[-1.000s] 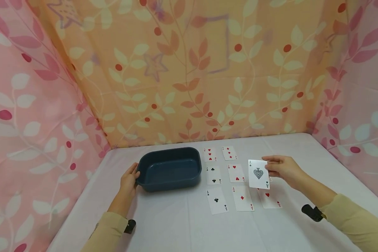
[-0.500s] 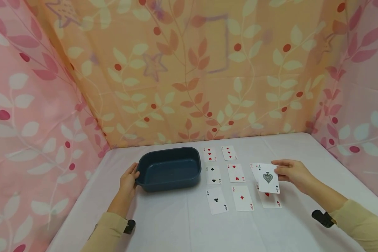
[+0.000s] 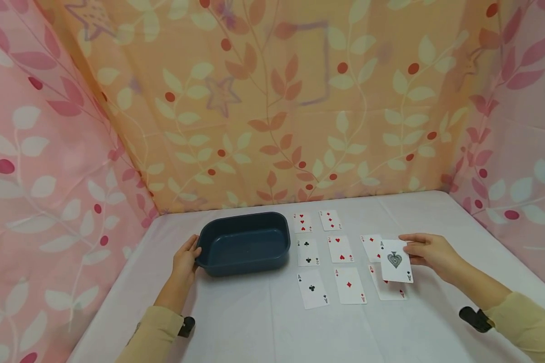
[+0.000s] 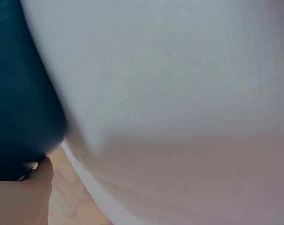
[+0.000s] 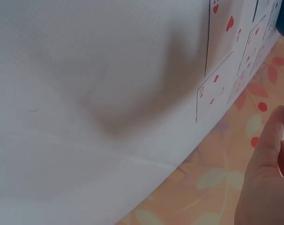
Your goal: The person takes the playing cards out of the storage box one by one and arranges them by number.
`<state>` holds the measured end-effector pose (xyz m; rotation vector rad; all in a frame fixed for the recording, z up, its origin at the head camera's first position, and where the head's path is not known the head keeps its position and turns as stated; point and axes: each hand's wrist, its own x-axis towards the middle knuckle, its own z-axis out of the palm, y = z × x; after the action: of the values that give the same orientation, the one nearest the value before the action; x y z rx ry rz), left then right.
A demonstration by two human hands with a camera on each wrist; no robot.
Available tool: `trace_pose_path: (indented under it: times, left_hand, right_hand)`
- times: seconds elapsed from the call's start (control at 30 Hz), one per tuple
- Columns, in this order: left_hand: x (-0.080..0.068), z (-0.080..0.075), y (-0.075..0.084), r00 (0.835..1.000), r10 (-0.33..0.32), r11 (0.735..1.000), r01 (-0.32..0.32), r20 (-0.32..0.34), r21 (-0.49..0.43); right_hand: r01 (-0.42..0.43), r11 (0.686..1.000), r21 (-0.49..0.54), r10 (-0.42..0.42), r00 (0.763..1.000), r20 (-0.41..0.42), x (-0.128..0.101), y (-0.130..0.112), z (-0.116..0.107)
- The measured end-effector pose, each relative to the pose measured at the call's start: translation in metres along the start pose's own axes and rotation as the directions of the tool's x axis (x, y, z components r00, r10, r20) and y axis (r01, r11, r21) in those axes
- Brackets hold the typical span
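My right hand (image 3: pixel 431 256) pinches an ace of spades (image 3: pixel 395 272) by its upper right edge, face up above the table. The held card overlaps a two of diamonds (image 3: pixel 370 246) and an ace of hearts (image 3: pixel 390 292) in the head view. At the left, my left hand (image 3: pixel 185 261) grips the left end of a dark blue rectangular dish (image 3: pixel 250 266), thumb at the rim. The dish's side (image 4: pixel 20 84) fills the corner of the left wrist view. Only a sliver of the held card shows in the right wrist view.
Right of the dish lie a three of hearts (image 3: pixel 303 224), a three of diamonds (image 3: pixel 330 222), a two of clubs (image 3: pixel 308 253), a two of hearts (image 3: pixel 340 250), an ace of clubs (image 3: pixel 312 289) and an ace of diamonds (image 3: pixel 350 286). Patterned cloth (image 3: pixel 272 126) borders the white table (image 3: pixel 254 322).
My right hand has moved right and slightly toward me with the ace of spades, uncovering more of the two of diamonds. The left hand and dish have stayed put.
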<state>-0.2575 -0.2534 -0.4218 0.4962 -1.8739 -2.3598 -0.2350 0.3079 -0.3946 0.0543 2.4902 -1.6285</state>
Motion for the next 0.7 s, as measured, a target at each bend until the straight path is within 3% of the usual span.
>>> trace_pose_path:
  times: [0.2, 0.7]
  left_hand:
    - [-0.001, 0.004, 0.004, 0.999, -0.040, 0.999, 0.040, -0.010, 0.001]
    - [-0.001, 0.003, 0.004, 0.999, -0.033, 0.999, 0.033, 0.001, -0.001]
  right_hand:
    - [-0.002, 1.000, -0.019, 0.002, 1.000, -0.002, -0.002, 0.002, -0.006]
    - [-0.020, 0.997, -0.071, 0.018, 1.000, -0.021, -0.003, 0.016, -0.017]
